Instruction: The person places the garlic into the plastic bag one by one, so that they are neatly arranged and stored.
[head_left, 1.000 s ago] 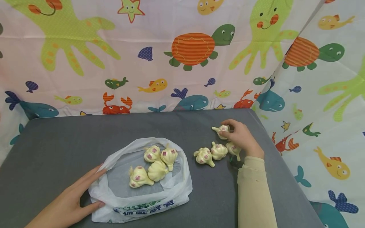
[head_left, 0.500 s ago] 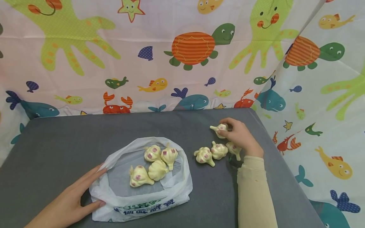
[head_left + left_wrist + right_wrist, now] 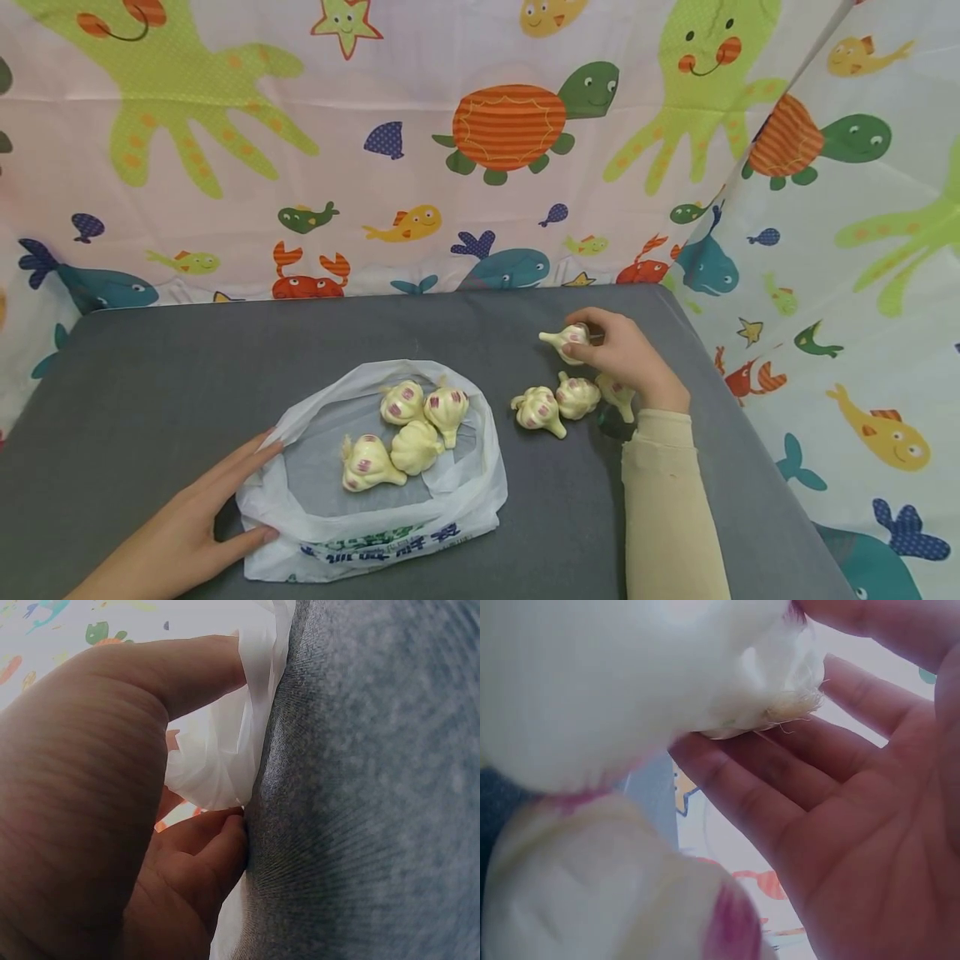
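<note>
At a grey table (image 3: 225, 358), right grip (image 3: 626, 357) pinches one garlic bulb (image 3: 571, 337), stem (image 3: 551, 337) outward; left grip (image 3: 197, 518), wide, touches bag (image 3: 300, 533).

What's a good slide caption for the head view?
Right hand grips garlic; left hand touches a bag holding four more bulbs.

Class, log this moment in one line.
left hand: touches white plastic bag; right hand: grips cream-and-purple garlic bulb; inside bag: four bulbs; beside bag: three bulbs
</note>
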A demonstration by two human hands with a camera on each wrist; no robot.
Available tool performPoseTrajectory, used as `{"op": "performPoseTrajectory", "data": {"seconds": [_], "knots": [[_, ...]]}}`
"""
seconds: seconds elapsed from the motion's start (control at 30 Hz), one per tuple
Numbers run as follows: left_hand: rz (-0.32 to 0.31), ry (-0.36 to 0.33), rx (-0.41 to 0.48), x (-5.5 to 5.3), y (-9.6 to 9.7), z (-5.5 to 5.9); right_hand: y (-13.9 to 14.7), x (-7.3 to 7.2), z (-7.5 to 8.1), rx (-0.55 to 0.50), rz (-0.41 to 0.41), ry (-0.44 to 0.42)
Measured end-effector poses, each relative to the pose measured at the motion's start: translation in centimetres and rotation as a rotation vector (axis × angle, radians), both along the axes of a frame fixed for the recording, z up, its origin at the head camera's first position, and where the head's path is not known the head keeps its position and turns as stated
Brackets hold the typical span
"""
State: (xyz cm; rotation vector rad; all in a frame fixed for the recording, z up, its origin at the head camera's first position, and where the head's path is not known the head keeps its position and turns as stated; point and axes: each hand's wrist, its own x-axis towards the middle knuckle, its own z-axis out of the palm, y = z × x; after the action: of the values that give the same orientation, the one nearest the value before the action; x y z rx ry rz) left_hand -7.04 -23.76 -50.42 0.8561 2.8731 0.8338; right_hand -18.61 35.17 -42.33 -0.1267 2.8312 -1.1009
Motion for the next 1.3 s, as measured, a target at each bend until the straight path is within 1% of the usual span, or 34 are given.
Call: {"op": "performPoseTrajectory", "data": {"seconds": [0.17,0.43,0.67,0.8,1.1,1.3], "knots": [[-0.003,-0.003,-0.004,-0.1,0.0,-0.1,-0.3,0.1,0.1,-0.014,0.013,0.0],[-0.016,-0.001,0.014,-0.1,0.0,0.0,-1.4,0.0,0.6,-0.029,0.05,0.029],[-0.007,-0.006,0.001,-0.1,0.0,0.2,-2.3,0.1,1.4,-0.038,0.062,0.005],[-0.011,-0.007,0.009,-0.1,0.0,0.2,-2.8,0.1,1.7,-0.043,0.08,-0.014],[-0.009,-0.001,0.002,-0.1,-0.1,0.1,-3.5,0.1,1.6,-0.063,0.105,-0.03],[0.014,-0.021,-0.018,-0.2,-0.1,0.2,-4.0,0.1,1.7,-0.075,0.121,-0.04]]}}
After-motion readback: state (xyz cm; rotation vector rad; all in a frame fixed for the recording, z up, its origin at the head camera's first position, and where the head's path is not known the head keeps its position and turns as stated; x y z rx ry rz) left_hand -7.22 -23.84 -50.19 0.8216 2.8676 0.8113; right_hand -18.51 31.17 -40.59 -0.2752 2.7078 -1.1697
